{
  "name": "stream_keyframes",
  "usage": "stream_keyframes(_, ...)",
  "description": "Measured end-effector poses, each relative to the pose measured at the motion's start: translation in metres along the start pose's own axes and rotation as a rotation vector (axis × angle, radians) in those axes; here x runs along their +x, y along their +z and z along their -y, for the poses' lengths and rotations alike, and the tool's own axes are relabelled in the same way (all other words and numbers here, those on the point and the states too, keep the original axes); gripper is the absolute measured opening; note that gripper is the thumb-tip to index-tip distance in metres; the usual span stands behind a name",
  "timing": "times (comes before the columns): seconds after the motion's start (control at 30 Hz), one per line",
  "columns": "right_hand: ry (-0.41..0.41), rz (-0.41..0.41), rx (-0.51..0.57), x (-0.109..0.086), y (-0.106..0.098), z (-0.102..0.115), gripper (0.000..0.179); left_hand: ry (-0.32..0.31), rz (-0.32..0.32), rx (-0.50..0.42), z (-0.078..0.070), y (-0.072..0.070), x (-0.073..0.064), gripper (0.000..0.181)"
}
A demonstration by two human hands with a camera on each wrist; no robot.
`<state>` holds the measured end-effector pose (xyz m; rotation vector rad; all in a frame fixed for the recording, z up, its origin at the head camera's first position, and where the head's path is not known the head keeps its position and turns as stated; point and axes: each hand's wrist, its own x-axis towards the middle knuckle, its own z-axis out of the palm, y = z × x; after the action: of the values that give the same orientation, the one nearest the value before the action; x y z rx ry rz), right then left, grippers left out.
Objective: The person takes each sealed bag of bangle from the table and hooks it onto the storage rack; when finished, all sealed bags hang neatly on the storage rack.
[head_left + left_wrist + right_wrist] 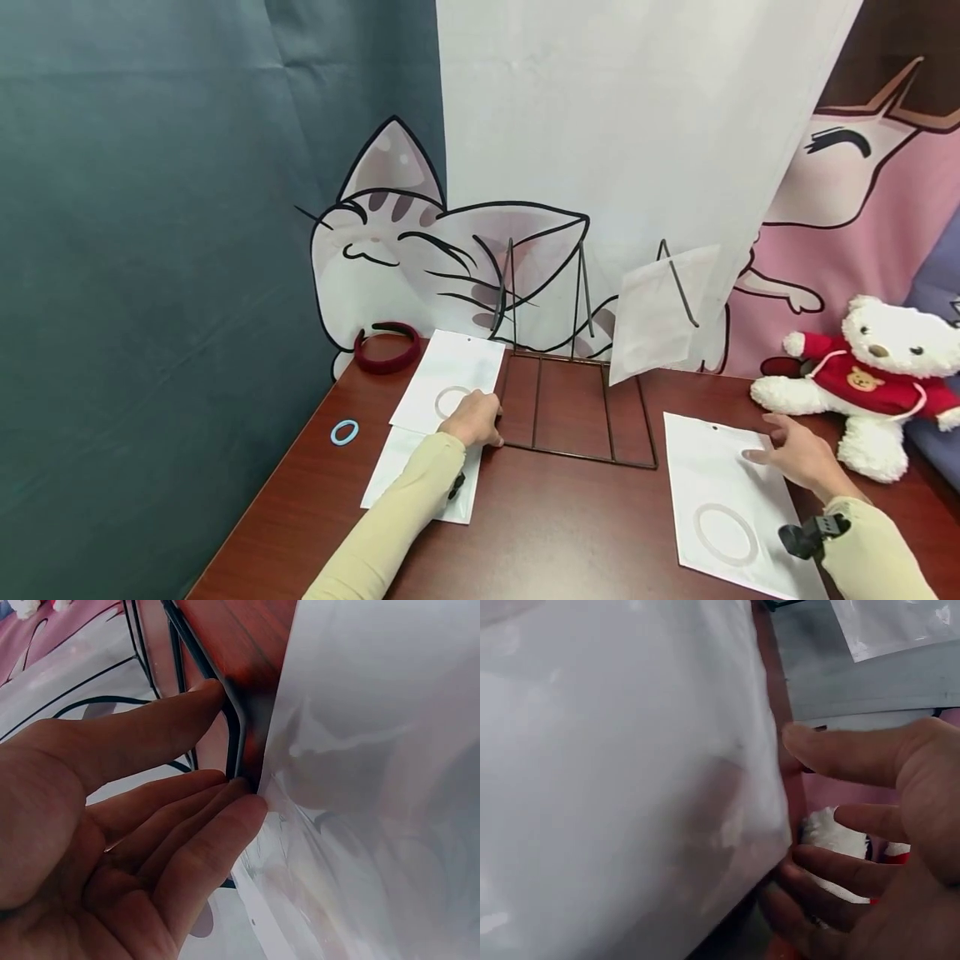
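Observation:
A dark wire rack (573,454) lies on the wooden table, with upright hooks at its back. My left hand (474,419) is at its front left corner. In the left wrist view the thumb and fingertips (247,806) are spread at the dark wire (238,727). Under that hand and arm lie two overlapping flat white pouches, the upper pouch (450,358) showing a pale ring. My right hand (798,454) is over the far right corner of another white pouch (686,492), also with a pale ring, its thumb and fingers apart and nothing between them.
A translucent white pouch (652,325) hangs from the rack's right hook. On the left are a dark red headband (386,364) and a light blue ring (335,438). A white teddy bear (873,450) in a red hoodie sits at the right. Printed curtain (600,100) hangs behind.

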<state>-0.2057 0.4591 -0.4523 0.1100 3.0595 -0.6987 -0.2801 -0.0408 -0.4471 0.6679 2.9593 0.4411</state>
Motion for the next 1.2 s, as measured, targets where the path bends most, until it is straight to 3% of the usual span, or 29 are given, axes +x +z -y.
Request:
stream_keyframes(0.17,-0.025,-0.040,-0.021,0.002,0.008,-0.001,0.101,-0.023,0.013,-0.003,-0.005,-0.003,-0.003,0.043)
stream_keyframes(0.37,0.012,-0.043,0.013,0.004,0.014,0.000,0.112,-0.023,0.004,0.011,-0.006,0.000,-0.003,0.045)
stream_keyframes(0.5,-0.026,-0.075,0.043,0.004,0.015,-0.001,0.104,-0.031,0.006,0.009,-0.006,0.002,-0.005,0.045)
stream_keyframes(0.83,-0.109,-0.077,0.274,-0.017,0.006,-0.002,0.063,-0.025,-0.004,0.001,-0.003,0.006,-0.005,0.047)
stream_keyframes(1.03,-0.125,-0.100,0.247,-0.030,-0.007,0.007,0.054,-0.023,-0.008,-0.006,-0.002,0.004,-0.005,0.047)
stream_keyframes(1.2,-0.224,-0.179,0.275,-0.045,-0.018,0.025,0.050,-0.014,-0.015,0.000,-0.001,0.002,-0.004,0.046)
